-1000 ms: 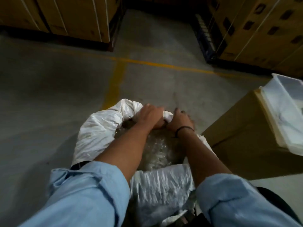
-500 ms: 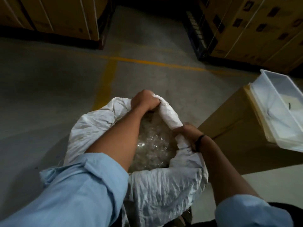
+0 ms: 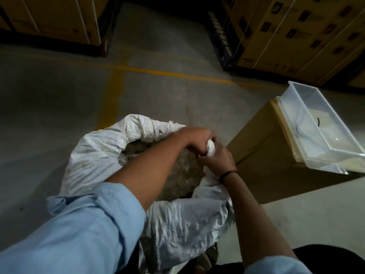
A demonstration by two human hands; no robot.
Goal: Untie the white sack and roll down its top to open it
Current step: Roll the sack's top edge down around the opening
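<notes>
On crinkled woven white sack [image 3: 94, 155], both hands' fingers [image 3: 199, 149].

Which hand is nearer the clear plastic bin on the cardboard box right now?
Right. The right hand grips the white sack rim on the side facing the clear plastic bin; the left hand grips just beyond it, farther away.

There is one white sack [image 3: 102, 155], two hands, the left hand [image 3: 194, 140] and the right hand [image 3: 218, 161], one clear plastic tray [image 3: 324, 131], one brown carton [image 3: 272, 155] under it, and two yellow floor lines [image 3: 114, 91]
</notes>
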